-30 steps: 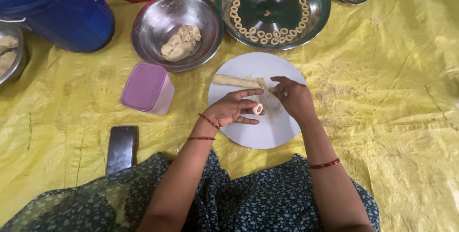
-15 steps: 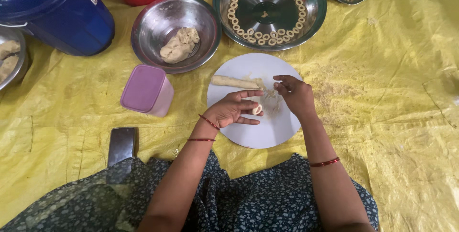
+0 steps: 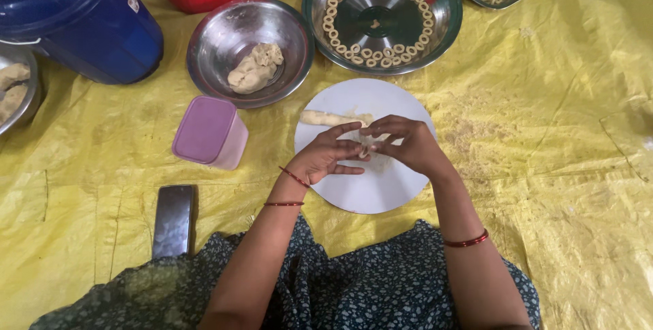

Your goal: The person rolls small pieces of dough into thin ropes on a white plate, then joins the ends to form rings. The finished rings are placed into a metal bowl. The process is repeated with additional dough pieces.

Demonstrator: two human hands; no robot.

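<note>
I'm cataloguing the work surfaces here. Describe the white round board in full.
The board is a flat white disc, smooth, plastic by its look, lying level on the yellow sheet before the person's lap. A pale dough roll lies across its far left part. The left hand and right hand meet over its middle, pinching a small dough bit. Its near edge is bare.

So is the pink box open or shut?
Shut. The pink box beside the white plate has its lid on top; nothing inside shows.
</note>
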